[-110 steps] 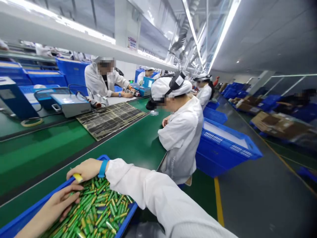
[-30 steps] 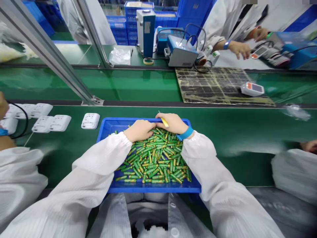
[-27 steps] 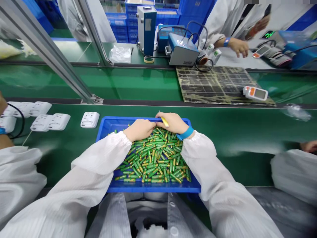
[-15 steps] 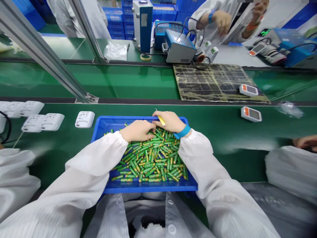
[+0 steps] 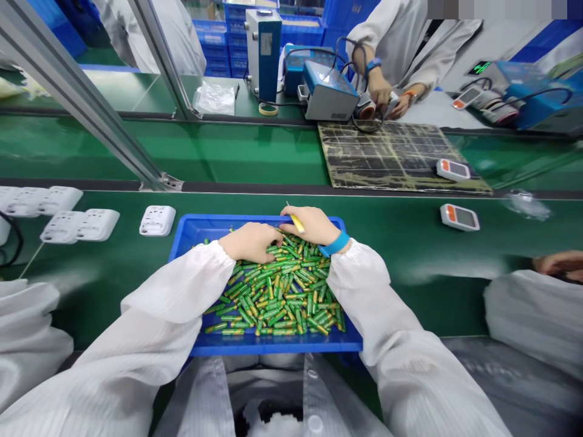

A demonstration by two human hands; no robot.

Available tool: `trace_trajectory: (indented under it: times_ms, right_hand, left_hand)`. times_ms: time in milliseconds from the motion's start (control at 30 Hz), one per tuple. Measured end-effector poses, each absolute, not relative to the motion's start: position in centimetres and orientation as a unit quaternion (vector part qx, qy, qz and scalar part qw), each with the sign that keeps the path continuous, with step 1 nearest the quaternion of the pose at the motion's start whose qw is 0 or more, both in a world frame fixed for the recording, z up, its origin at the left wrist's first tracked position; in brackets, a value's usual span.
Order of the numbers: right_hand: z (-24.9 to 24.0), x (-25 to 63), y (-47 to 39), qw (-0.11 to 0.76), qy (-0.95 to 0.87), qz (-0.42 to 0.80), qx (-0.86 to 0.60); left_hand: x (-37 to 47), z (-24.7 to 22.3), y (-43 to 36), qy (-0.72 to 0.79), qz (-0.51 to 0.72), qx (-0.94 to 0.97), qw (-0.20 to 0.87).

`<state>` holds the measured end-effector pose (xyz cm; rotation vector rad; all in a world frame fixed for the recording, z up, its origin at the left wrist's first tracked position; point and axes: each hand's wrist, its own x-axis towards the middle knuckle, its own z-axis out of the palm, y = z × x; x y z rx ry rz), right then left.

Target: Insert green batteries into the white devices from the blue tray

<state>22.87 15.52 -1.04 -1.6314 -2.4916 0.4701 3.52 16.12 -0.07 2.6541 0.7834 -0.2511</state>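
Note:
A blue tray [image 5: 199,231] lies on the green belt in front of me, heaped with several green and gold batteries [image 5: 277,297]. My left hand [image 5: 249,241] rests palm down on the far part of the heap, fingers curled among the batteries; what it grips is hidden. My right hand [image 5: 310,224], with a blue wristband [image 5: 334,244], sits beside it at the tray's far rim and holds a thin yellow tool [image 5: 296,221] between its fingers.
White plastic housings [image 5: 156,220] lie on the belt left of the tray. White and orange devices [image 5: 459,216] ride the belt at right. Across the line a person's hands [image 5: 381,96] work by a blue-grey machine [image 5: 328,93]. Co-workers' sleeves flank me.
My view swung from the aisle down to the tray. In the last second my hands stayed on the batteries; a white and orange device came onto my belt at right, and the person opposite moved their hands.

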Motion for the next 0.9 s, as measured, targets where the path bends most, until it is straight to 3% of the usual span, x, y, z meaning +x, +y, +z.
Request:
trace_trajectory:
  times_ms: [900]
  right_hand:
    - [-1.3,23.0,15.6,0.057,-0.828,0.15,-0.538]
  left_hand:
    - [4.0,0.5,15.7,0.315,-0.096,0.932,0.151]
